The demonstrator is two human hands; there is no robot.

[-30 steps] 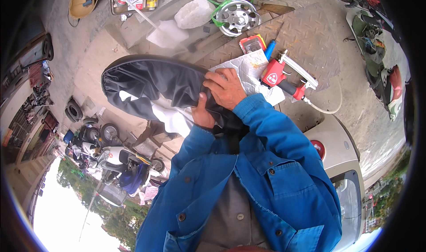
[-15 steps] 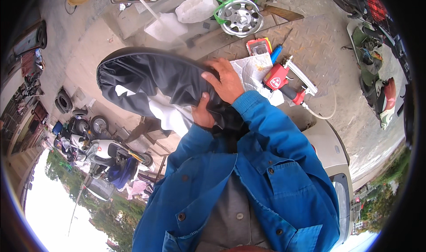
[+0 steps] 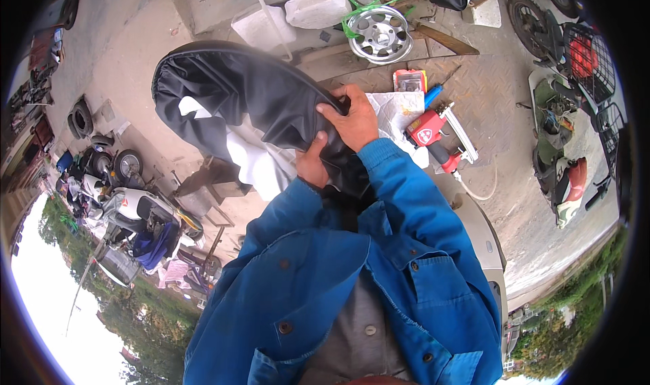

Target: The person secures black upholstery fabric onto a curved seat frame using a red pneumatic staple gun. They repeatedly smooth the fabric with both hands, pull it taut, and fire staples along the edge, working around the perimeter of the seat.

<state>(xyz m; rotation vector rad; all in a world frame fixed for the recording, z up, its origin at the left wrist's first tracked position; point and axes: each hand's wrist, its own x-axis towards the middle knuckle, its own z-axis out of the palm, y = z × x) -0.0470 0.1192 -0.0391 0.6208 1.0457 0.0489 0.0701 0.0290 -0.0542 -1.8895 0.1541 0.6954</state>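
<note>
Left hand [image 3: 313,163]: holding black cover [image 3: 264,90], thumb uppermost, fingers hidden | right hand [image 3: 356,121]: half-curling, gripping the cover's far edge | red air tool [image 3: 426,129]: lying to the right

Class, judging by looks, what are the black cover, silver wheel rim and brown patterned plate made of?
Black cover: probably vinyl or leather, soft-sheened, creasing in smooth folds.
Silver wheel rim: likely polished or plated metal, given its bright reflections.
Brown plate: apparently rusted steel, dull, with raised tread pattern.

The staple gun [image 3: 428,132] lies right of the seat [image 3: 254,80], apparently overlapping cloth [image 3: 396,111].
</note>
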